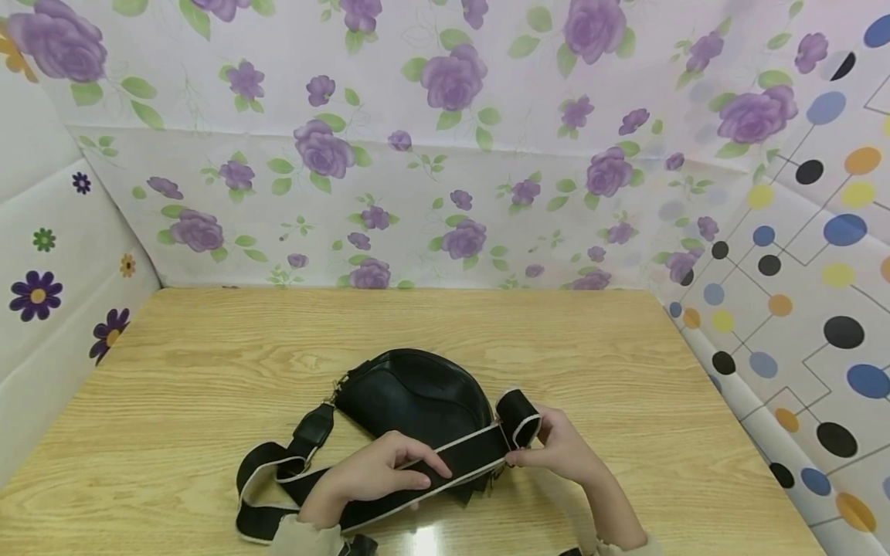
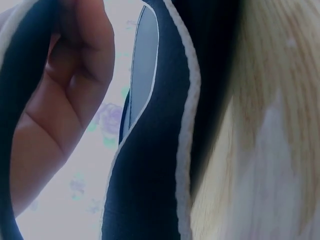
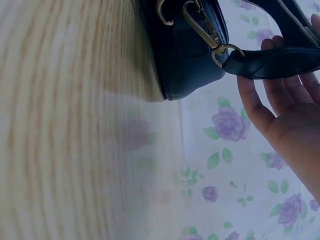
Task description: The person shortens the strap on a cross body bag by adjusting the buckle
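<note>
A black half-moon bag (image 1: 417,394) lies on the wooden table. Its wide black strap (image 1: 473,455) with white edging runs across the front of it. My left hand (image 1: 385,467) holds the strap's middle stretch, thumb and index finger laid over the top face, a fingertip showing below. At the strap's right end, my right hand (image 1: 556,448) pinches a folded-over loop (image 1: 518,417) between thumb and fingers. A gold clip (image 3: 205,30) joins the bag to a black strap tab (image 3: 270,62) in the right wrist view. In the left wrist view the strap (image 2: 150,150) fills the middle.
The strap's far part curls in a loop (image 1: 260,494) at the left, by a black leather tab (image 1: 313,428). The table (image 1: 229,347) meets a floral backdrop (image 1: 389,193) behind, with a dotted sheet (image 1: 786,309) at the right and a flowered one (image 1: 62,347) at the left.
</note>
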`<control>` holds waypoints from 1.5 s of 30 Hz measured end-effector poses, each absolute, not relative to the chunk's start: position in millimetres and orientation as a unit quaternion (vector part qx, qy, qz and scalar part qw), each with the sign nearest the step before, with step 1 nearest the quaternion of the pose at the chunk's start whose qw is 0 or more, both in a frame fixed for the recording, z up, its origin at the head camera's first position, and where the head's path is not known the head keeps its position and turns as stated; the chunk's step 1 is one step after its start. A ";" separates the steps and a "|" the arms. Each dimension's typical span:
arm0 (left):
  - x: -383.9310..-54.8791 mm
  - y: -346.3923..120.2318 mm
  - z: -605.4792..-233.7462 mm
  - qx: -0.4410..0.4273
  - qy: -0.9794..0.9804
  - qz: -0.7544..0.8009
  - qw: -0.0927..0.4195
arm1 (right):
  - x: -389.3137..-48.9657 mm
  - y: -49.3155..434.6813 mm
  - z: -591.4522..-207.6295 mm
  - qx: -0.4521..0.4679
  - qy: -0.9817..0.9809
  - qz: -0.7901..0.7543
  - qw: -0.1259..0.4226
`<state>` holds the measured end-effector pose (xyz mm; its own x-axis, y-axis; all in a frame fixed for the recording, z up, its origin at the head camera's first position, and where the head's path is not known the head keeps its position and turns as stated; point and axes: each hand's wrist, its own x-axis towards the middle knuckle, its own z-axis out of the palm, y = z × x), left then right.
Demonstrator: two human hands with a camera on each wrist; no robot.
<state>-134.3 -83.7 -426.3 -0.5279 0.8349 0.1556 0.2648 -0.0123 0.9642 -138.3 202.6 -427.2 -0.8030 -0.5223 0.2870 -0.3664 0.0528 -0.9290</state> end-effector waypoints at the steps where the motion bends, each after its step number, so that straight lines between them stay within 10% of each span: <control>1: -134.1 -84.8 -426.2 0.418 0.657 0.576 0.249 | -138.2 202.7 -427.3 -0.309 0.723 -0.615 0.062; 45: -126.3 -127.9 -435.7 0.434 0.615 0.606 0.260 | -141.1 203.8 -427.1 -0.327 0.709 -0.620 0.077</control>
